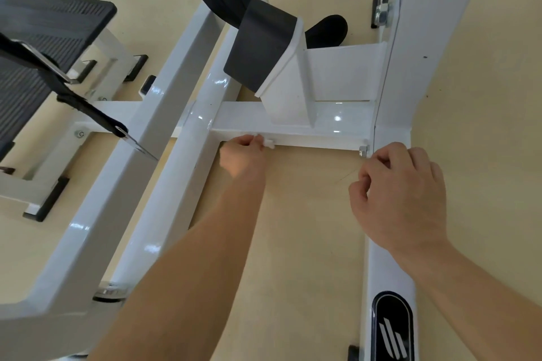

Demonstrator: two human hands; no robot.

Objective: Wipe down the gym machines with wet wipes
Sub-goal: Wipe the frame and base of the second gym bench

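I have the left hand (243, 152) reaching far out over the frame. Its fingers pinch a small white wet wipe (269, 143), bunched against the near edge of the white crossbar (322, 133), just right of where that bar meets the long left rail (187, 155). Only a scrap of the wipe shows past the fingertips. The right hand (401, 193) hangs nearer to me on the right, fingers loosely curled, with nothing in them that I can see. It is close to the bolt (363, 151) at the bar's right end, and I cannot tell whether it touches the right rail (387, 267) beneath it.

On handling, I judge the wipe light, soft, limp and damp, so it is likely to ball up or slip. Several fingertips spread flat behind it would serve better than a tight pinch, which leaves little cloth on the metal. The frame looks like rigid, heavy, glossy painted steel, so I expect it to stay put under firm pressure. The gloss looks slick. The bolt head and the upright bracket (290, 97) standing on the bar are 2 places where the wipe could snag or tear.
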